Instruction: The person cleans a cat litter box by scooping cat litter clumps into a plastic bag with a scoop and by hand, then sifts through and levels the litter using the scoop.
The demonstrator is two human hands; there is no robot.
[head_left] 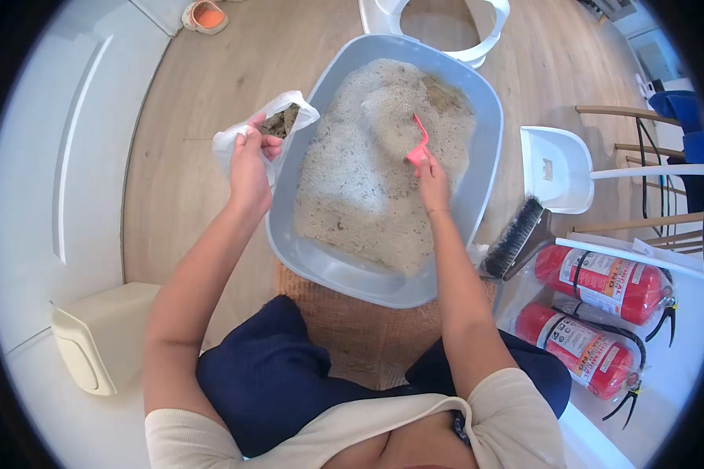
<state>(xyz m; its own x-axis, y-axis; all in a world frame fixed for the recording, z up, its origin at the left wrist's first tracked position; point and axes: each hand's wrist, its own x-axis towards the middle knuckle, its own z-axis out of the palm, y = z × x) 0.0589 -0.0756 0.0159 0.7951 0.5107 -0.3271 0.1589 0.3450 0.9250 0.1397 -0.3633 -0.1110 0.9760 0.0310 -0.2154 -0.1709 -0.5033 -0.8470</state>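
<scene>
A grey litter box [281, 223] full of sandy cat litter [352, 187] stands on the floor in front of me. My right hand [432, 181] grips a pink litter scoop [419, 148] by its handle, over the litter right of the middle. The scoop's far end meets a heap of litter, and I cannot tell how deep it goes. Left of the box's rim, my left hand [252, 160] holds a white plastic bag [296, 100] by its edge. Brown clumps [278, 123] show inside the bag's mouth.
A white box lid or frame [489, 47] lies behind the litter box. To the right are a white dustpan [557, 168], a brush [516, 237] and two red fire extinguishers [602, 283]. A cream bin [102, 336] stands at left, an orange-lined clog [206, 16] far left.
</scene>
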